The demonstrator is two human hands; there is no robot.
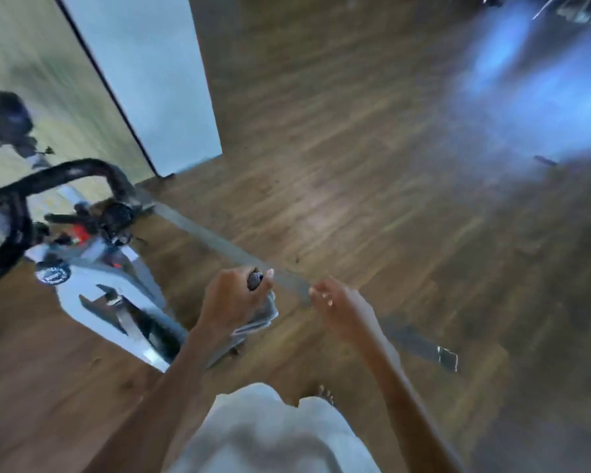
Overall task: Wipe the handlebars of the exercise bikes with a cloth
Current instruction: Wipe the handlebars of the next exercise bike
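Observation:
The view is blurred by motion. My left hand [234,295] is closed around a grey cloth [261,314], whose folded end hangs below my fist, together with a small dark object at my fingertips. To its right, a short gap away, my right hand [335,302] holds nothing, its fingers loosely curled. A white exercise bike [116,302] stands at the left, with black handlebars [82,167] at the upper left, well away from both hands. Neither hand touches the bike.
Wooden floor [338,148] fills most of the view. A grey metal floor bar [219,240] runs diagonally under my hands. A mirror or wall panel [140,63] stands behind the bike. A bluish glare [533,90] lies on the floor at the upper right.

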